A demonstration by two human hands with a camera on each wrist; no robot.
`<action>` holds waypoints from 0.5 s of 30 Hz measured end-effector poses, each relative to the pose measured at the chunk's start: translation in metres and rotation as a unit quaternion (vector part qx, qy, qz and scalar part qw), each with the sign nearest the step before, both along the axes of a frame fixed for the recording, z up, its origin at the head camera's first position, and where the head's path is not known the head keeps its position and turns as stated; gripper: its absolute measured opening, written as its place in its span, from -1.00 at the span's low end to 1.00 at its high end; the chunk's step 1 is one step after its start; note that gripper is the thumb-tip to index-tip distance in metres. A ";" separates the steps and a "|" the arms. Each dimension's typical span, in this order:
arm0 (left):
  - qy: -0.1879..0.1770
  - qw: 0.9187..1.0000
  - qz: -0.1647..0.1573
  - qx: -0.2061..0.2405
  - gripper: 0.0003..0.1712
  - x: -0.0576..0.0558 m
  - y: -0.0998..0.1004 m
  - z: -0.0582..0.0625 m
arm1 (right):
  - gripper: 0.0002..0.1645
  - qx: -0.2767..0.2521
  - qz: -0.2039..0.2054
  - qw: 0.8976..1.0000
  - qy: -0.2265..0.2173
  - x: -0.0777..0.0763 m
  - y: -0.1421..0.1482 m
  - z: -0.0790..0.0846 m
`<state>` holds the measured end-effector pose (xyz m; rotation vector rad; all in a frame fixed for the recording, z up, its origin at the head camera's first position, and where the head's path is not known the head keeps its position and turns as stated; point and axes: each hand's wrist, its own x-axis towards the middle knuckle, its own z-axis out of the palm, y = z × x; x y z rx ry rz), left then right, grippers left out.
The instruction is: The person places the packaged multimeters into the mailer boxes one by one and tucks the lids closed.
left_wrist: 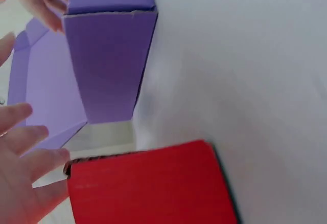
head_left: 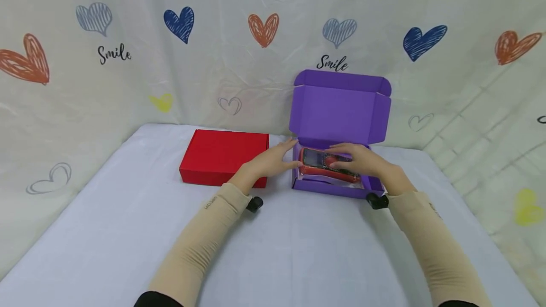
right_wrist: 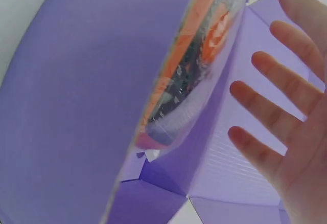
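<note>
Where R hand (head_left: 362,161) is: over right part of the meter (head_left: 314,158), fingers straight & spread wide, gripping nothing; fingertips look apart from it in R wrist view.
L hand (head_left: 273,160): at left end of purple box (head_left: 328,190), fingers also wide, nothing held; can't tell if thumb touches meter.
Meter spot: inside purple box, face up, screen end left, dial twd right; red-orange w/ black face, in clear wrap (right_wrist: 185,115).
Lid (head_left: 339,112): up, far side.
Red box (head_left: 228,153): shut, on worktop (head_left: 298,250), left of purple box, nr L hand.
Wall sheet (head_left: 196,75): far side, hearts & "Smile".
Step at box: prob. placing or removing meter; can't tell which.
Next move on meter: prob. needs fingers closing on its edges if lifting, or light flat press if seating.
</note>
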<state>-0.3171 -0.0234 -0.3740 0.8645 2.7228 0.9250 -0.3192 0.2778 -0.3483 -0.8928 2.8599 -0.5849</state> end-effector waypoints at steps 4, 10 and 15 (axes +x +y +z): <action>0.025 0.999 0.030 0.025 -0.15 -0.004 -0.005 0.004 | -0.48 -0.026 -0.002 0.999 0.027 0.005 0.003 0.006; 0.056 0.987 0.092 0.122 -0.33 -0.011 -0.008 0.009 | -0.61 -0.078 -0.029 0.989 0.124 0.007 0.012 0.010; 0.059 0.962 0.133 0.230 -0.42 -0.019 -0.010 0.011 | -0.72 -0.164 -0.051 0.954 0.244 0.005 0.021 0.011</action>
